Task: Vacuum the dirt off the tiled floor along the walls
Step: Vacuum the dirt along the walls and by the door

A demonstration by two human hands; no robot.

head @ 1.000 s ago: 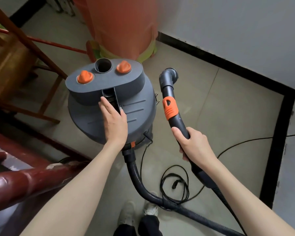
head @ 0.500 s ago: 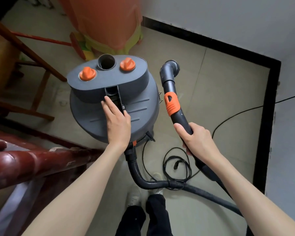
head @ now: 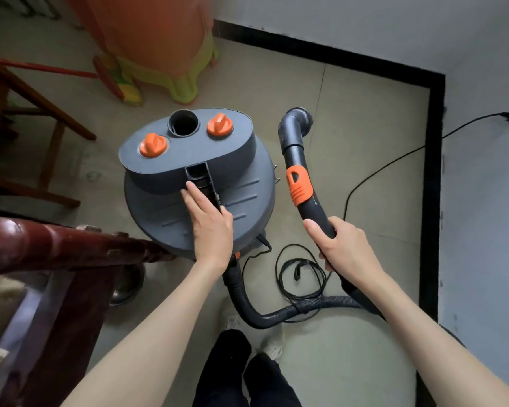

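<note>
A: Item one, far left: dark red wooden rail (head: 56, 248), near; wooden chair frame (head: 41, 113) behind it.

B: Item two?

A: Grey canister vacuum (head: 197, 183) on the tiled floor (head: 365, 177), centre. Left hand (head: 210, 221) rests flat on its lid, fingers straight and together, tips at the handle slot.

B: Item three?

A: Hose wand (head: 299, 168), right of the canister, long axis running near to far, open nozzle end raised off the floor. Right hand (head: 343, 248) grips its near end, fingers wrapped round it.

B: Target?

A: Black skirting (head: 434, 201) along the right wall, well right of the nozzle; the right hand is nearer. Judged: nozzle must drop and swing right.
</note>
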